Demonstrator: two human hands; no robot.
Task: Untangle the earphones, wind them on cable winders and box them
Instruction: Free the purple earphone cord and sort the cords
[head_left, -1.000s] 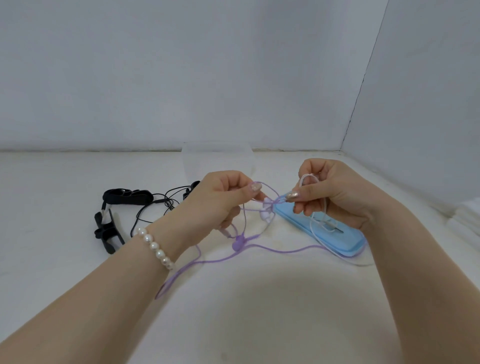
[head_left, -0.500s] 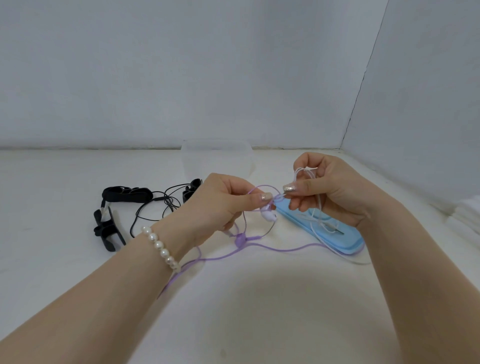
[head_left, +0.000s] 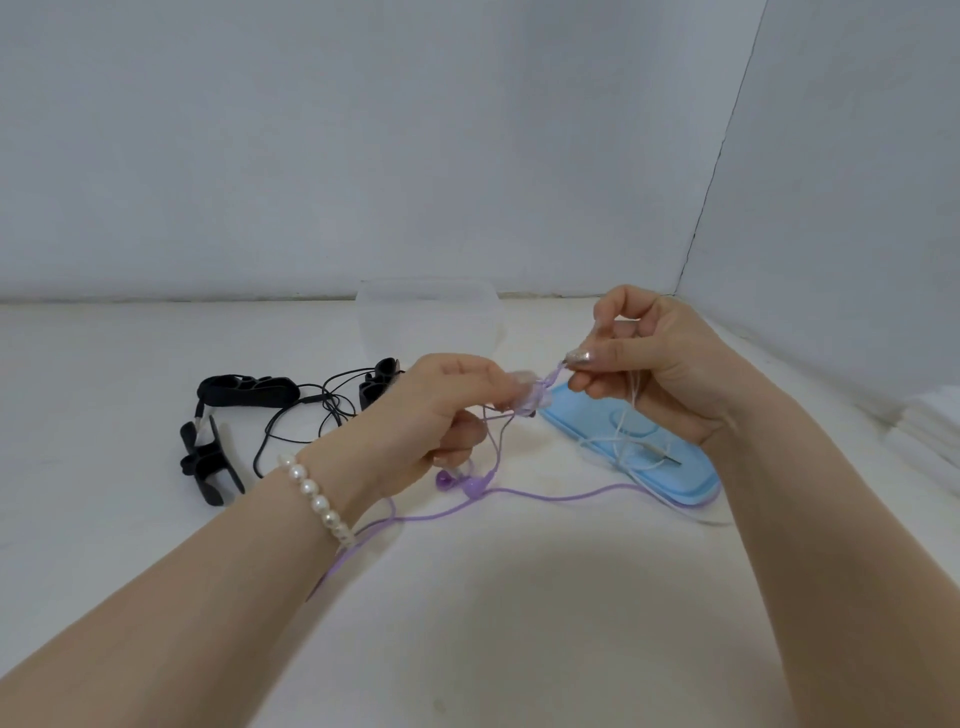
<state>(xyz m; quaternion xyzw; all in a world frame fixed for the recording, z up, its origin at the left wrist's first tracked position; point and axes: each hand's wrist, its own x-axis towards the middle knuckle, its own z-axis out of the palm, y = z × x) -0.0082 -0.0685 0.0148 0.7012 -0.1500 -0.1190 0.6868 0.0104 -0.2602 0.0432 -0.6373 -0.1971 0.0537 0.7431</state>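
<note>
- Left hand (head_left: 441, 410) is pinching the purple earphones (head_left: 524, 400) at the knot, held above the worktop (head_left: 493, 597).
- Right hand (head_left: 649, 369) is pinching the purple strand and gripping the white earphone cable (head_left: 618, 441).
- Risk: pulling apart hard is likely tightening the tangle; the trailing white cable is lying over the blue case (head_left: 623, 447) and may drag it.
- Room: the wall corner is standing close on the right; the clear box (head_left: 431, 322) is sitting behind, black earphones (head_left: 311, 410) left; open worktop lies nearest the person.
</note>
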